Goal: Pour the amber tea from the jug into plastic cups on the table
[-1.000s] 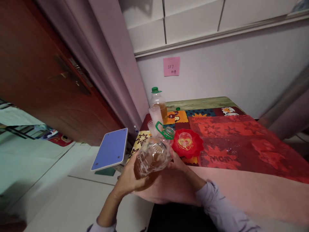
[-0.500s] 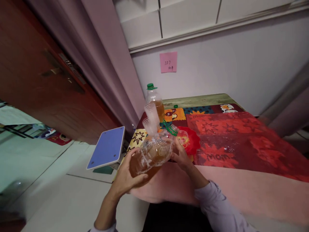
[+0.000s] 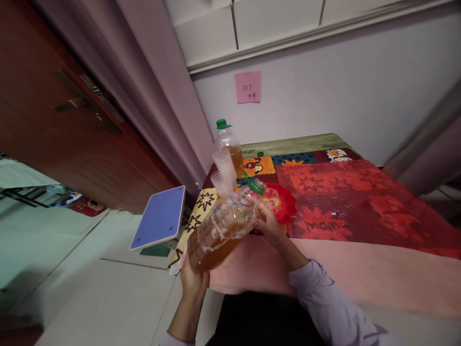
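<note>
A large clear plastic bottle (image 3: 225,228) of amber liquid is held tilted between my two hands, its neck pointing up and right. My left hand (image 3: 192,276) supports the base from below, its fingers mostly hidden behind the bottle. Near the shoulder, my right hand (image 3: 267,222) grips the bottle with bent fingers. The neck is uncapped, with a green ring and loop (image 3: 255,184) around it. Just beyond stand two stacks of clear plastic cups (image 3: 224,166). A red scalloped plate (image 3: 286,204) lies behind the neck, partly covered by it.
A second bottle (image 3: 236,156) with a green lid stands at the table's back left. A small green cap (image 3: 260,154) lies near the back edge. Water drops dot the red tablecloth (image 3: 324,221). A blue-topped stool (image 3: 158,216) stands left of the table, and a door (image 3: 72,120) beyond it.
My left hand has slid from the bottle's side to under its base. The bottle's base has shifted slightly left. My right hand keeps its hold near the shoulder.
</note>
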`<state>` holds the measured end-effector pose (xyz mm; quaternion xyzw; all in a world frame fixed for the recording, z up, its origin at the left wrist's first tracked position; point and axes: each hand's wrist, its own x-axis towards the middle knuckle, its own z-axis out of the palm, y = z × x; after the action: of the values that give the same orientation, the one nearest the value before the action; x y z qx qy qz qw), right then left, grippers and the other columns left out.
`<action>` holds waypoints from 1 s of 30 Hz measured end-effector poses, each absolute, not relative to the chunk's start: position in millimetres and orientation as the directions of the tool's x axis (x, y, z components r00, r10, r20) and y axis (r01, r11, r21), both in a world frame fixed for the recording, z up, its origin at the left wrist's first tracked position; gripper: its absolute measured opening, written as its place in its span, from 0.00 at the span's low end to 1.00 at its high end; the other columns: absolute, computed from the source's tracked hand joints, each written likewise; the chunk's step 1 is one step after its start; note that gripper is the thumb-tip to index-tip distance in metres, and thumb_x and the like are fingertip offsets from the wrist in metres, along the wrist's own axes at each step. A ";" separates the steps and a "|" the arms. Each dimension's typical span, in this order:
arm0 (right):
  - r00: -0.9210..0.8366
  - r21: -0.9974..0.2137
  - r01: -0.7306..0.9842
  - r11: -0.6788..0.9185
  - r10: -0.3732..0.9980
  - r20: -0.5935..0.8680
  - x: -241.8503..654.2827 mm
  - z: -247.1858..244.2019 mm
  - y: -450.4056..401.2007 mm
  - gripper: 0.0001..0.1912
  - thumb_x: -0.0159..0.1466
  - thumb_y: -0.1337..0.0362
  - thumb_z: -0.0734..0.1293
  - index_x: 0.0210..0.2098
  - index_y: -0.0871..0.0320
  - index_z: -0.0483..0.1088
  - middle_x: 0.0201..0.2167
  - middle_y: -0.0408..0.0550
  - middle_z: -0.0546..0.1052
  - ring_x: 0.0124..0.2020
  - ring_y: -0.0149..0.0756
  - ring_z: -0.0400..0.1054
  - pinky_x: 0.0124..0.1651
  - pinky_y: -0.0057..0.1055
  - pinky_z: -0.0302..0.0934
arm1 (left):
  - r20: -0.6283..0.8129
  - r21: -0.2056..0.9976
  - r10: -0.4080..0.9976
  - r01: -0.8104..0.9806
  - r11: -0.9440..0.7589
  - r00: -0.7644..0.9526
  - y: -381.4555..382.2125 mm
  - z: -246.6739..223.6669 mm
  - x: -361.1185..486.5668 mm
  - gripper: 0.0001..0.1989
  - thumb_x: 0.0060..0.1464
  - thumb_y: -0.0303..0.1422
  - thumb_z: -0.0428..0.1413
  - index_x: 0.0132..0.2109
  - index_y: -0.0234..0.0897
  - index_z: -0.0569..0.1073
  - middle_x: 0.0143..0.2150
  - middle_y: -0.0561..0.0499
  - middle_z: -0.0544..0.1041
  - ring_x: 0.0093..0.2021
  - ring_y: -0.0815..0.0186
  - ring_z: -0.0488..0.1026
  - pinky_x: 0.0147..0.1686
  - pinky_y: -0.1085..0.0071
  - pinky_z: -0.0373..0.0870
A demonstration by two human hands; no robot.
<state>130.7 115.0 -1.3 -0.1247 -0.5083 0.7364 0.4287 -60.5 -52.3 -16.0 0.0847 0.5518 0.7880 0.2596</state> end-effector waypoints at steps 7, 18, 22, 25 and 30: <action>-0.560 -0.848 -0.521 -0.094 0.788 0.256 126.4 1.5 115.5 0.60 0.49 0.28 0.81 0.72 0.47 0.66 0.74 0.56 0.71 0.76 0.59 0.64 0.76 0.53 0.62 | -0.154 0.922 0.501 -0.307 -0.238 -0.851 -51.6 -22.1 -69.0 0.20 0.56 0.49 0.67 0.54 0.50 0.86 0.58 0.52 0.88 0.66 0.51 0.80 0.69 0.51 0.75; -0.600 -0.827 -0.541 -0.154 0.760 0.251 119.6 -1.3 104.0 0.58 0.52 0.33 0.83 0.74 0.44 0.63 0.75 0.54 0.70 0.75 0.58 0.65 0.74 0.56 0.64 | -0.281 0.880 0.597 -0.449 -0.152 -0.752 -56.4 13.9 -92.1 0.21 0.59 0.52 0.63 0.56 0.53 0.85 0.56 0.52 0.88 0.60 0.48 0.83 0.61 0.46 0.81; -0.606 -0.824 -0.544 -0.158 0.754 0.255 116.9 -0.6 104.4 0.58 0.54 0.34 0.82 0.75 0.46 0.62 0.75 0.55 0.70 0.75 0.58 0.66 0.75 0.56 0.63 | -0.291 0.884 0.584 -0.447 -0.140 -0.758 -54.4 17.1 -93.5 0.23 0.60 0.57 0.61 0.54 0.53 0.86 0.54 0.52 0.89 0.59 0.49 0.84 0.61 0.48 0.81; -0.609 -0.830 -0.536 -0.152 0.751 0.255 116.0 -0.5 105.3 0.58 0.55 0.34 0.82 0.77 0.45 0.60 0.75 0.54 0.70 0.75 0.57 0.65 0.75 0.55 0.63 | -0.295 0.890 0.580 -0.439 -0.121 -0.759 -52.3 21.0 -94.3 0.31 0.57 0.66 0.59 0.55 0.52 0.86 0.54 0.49 0.89 0.61 0.45 0.82 0.61 0.46 0.80; -0.646 -0.814 -0.528 -0.241 0.736 0.201 114.1 -4.9 106.9 0.59 0.57 0.37 0.82 0.79 0.42 0.57 0.74 0.53 0.71 0.73 0.57 0.68 0.70 0.54 0.70 | -0.323 0.886 0.519 -0.446 -0.128 -0.792 -46.8 21.0 -95.1 0.34 0.56 0.70 0.57 0.52 0.50 0.86 0.49 0.49 0.90 0.60 0.46 0.83 0.61 0.47 0.80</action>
<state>114.1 106.9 -4.9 -0.1121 -0.4638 0.7796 0.4056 -95.1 -46.8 21.0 0.0316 0.5767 0.7505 0.3213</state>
